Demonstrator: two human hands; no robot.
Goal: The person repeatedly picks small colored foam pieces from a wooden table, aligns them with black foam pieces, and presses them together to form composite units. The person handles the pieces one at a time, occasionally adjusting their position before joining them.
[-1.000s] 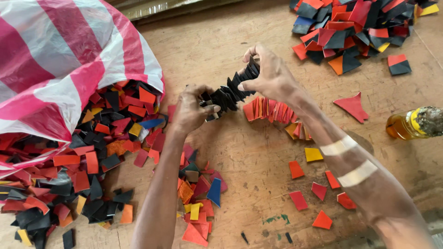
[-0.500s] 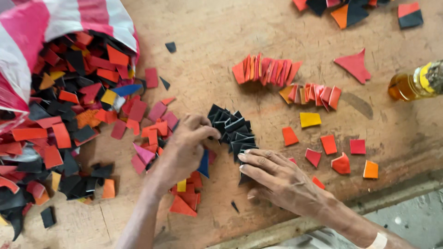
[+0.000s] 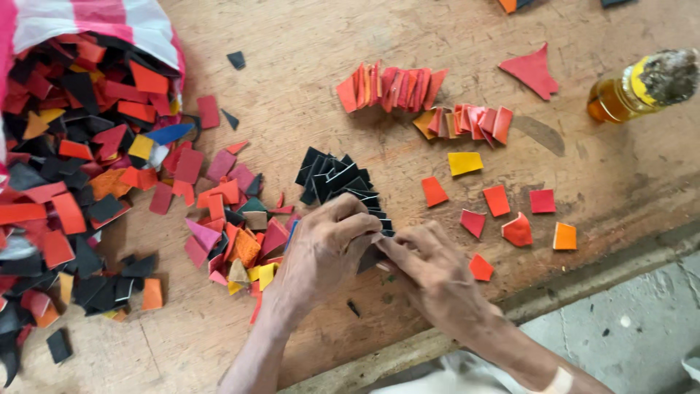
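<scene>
On the tabletop [image 3: 306, 80], a fanned row of black pieces [image 3: 334, 179] lies just right of the mixed scrap pile [image 3: 233, 226]. The left hand [image 3: 321, 252] and right hand [image 3: 434, 273] meet at the row's near end, each grip pinching black pieces there. Beyond the row lie fanned red pieces [image 3: 390, 87].

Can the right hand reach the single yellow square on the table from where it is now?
Probably yes: the right hand rests by the black pieces, and only bare table separates it from the yellow square.
</scene>
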